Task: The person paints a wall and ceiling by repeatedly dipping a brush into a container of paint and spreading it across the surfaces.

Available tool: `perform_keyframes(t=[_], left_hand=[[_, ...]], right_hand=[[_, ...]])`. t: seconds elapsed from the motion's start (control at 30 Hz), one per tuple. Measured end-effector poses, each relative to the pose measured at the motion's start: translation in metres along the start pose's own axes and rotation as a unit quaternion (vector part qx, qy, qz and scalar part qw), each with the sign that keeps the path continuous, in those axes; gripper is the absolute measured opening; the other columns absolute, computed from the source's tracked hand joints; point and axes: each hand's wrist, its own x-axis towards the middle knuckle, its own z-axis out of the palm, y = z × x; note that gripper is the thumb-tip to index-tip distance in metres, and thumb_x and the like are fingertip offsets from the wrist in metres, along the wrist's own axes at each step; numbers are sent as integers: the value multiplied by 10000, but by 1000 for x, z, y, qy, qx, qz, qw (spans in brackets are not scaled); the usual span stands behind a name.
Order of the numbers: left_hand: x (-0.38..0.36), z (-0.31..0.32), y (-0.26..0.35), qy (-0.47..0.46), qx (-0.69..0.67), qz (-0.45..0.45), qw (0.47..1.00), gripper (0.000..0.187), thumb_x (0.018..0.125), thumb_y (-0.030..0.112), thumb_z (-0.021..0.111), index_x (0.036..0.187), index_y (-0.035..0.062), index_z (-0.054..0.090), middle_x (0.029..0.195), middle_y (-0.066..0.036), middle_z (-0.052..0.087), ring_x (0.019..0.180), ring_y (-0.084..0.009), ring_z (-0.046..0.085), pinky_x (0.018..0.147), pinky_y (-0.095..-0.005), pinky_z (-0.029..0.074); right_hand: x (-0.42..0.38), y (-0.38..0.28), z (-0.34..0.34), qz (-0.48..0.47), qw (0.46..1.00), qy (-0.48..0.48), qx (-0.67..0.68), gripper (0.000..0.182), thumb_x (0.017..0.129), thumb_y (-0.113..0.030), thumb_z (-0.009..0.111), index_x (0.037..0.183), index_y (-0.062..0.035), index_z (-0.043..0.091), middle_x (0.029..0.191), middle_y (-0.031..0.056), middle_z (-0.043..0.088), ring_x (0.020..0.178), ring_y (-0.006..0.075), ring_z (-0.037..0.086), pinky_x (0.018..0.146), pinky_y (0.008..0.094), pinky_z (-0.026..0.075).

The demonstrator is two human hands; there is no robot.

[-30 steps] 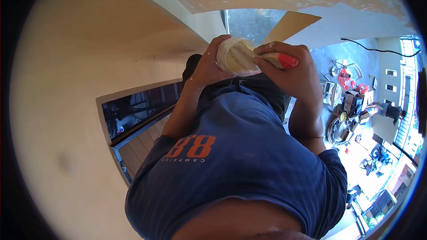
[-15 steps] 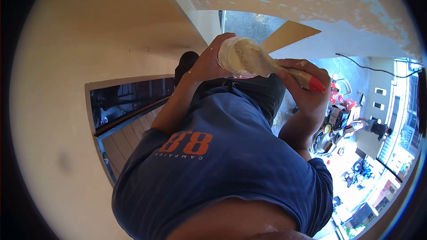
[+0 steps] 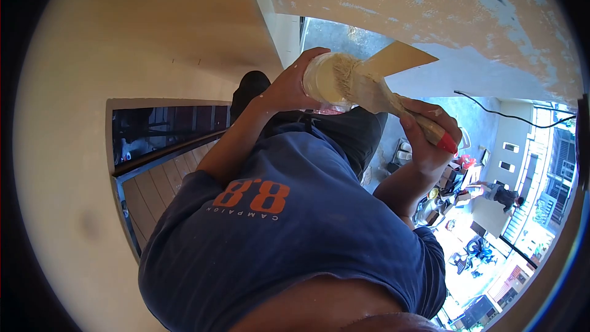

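My left hand (image 3: 286, 89) is wrapped around a clear plastic tub (image 3: 321, 86) with cream paint in it, raised in front of my waist. My right hand (image 3: 431, 134) grips a paintbrush (image 3: 378, 93) by its handle, whose end is red. Cream paint coats the bristles, which overlap the tub's right rim in this view. Light paint specks dot both hands.
A cream wall (image 3: 67, 147) with a recessed opening (image 3: 166, 141) lies on the left. Ahead is a patchy, partly painted wall (image 3: 430, 0). A dark cable (image 3: 507, 115) hangs at right. Farther down are another person (image 3: 501, 194) and scattered items.
My right hand has drawn the paintbrush a little to the right and down, so the bristles sit nearer the tub's rim. The tub stays in my left hand; the view has shifted slightly.
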Motion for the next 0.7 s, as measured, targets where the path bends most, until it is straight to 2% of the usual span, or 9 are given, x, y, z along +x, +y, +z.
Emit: perform_keyframes(t=[0.13, 0.2, 0.33, 0.4, 0.47, 0.53, 0.6, 0.63, 0.7], left_hand=[[0, 4, -1, -8, -22, -21, 999, 981, 507, 198, 862, 1324, 89, 329, 1264, -106, 463, 1182, -244, 465, 1005, -358, 363], [1, 6, 0, -12, -34, -21, 999, 976, 514, 200, 860, 1324, 82, 328, 1262, -105, 463, 1179, -238, 464, 1003, -356, 364], [4, 11, 13, -17, -38, -40, 998, 963, 537, 205, 858, 1324, 61, 322, 1263, -106, 458, 1182, -223, 453, 998, -354, 365], [8, 11, 0, -27, -66, -19, 997, 969, 550, 217, 863, 1329, 47, 312, 1279, -119, 440, 1202, -227, 430, 999, -366, 361], [11, 13, 0, -26, -36, -4, 999, 991, 549, 221, 865, 1338, 39, 294, 1276, -129, 442, 1195, -240, 439, 1001, -381, 360], [11, 12, -6, -30, -49, -33, 998, 1015, 541, 193, 870, 1342, 28, 269, 1276, -140, 437, 1181, -239, 451, 985, -386, 381], [9, 12, -15, -25, -39, -27, 999, 1097, 493, 210, 897, 1351, 30, 238, 1276, -149, 432, 1183, -249, 449, 981, -391, 392], [8, 12, -14, -28, -98, -53, 993, 1120, 478, 232, 905, 1351, 28, 233, 1274, -143, 434, 1185, -251, 447, 983, -397, 393], [4, 6, -27, -20, -70, -52, 996, 1106, 486, 230, 899, 1346, 30, 234, 1267, -132, 435, 1172, -256, 455, 978, -402, 399]], right_hand=[[-3, 2, -3, -25, 999, 24, -6, 237, 685, 39, 692, 917, 56, 649, 863, 171, 681, 763, 201, 674, 701, 252, 518], [-5, 7, -5, -72, 996, 34, 50, 239, 680, 44, 690, 914, 66, 643, 880, 190, 676, 763, 221, 676, 710, 269, 523], [-8, 5, -5, -88, 989, 54, 102, 223, 664, 82, 689, 867, 57, 598, 933, 223, 657, 839, 311, 669, 740, 339, 539], [-8, 14, 0, -150, 961, 89, 213, 263, 671, 122, 676, 890, 23, 569, 944, 241, 646, 869, 379, 651, 730, 403, 548], [-8, 8, 0, -122, 960, 101, 229, 189, 699, 97, 672, 847, 27, 578, 960, 232, 647, 863, 351, 659, 712, 376, 551], [-8, 9, -10, -104, 982, 56, 150, 142, 731, 74, 659, 858, 30, 615, 974, 210, 653, 863, 305, 666, 716, 338, 546], [-6, 7, -21, -84, 994, -8, 74, 156, 754, 51, 650, 909, 37, 642, 972, 190, 660, 859, 257, 670, 727, 306, 537], [-5, 12, -18, -110, 991, 4, 77, 189, 756, 41, 656, 945, 32, 642, 969, 180, 663, 857, 248, 669, 731, 305, 535], [-8, 28, -5, -108, 989, 20, 99, 213, 764, 17, 664, 976, 25, 642, 975, 160, 666, 855, 233, 668, 733, 302, 531]])
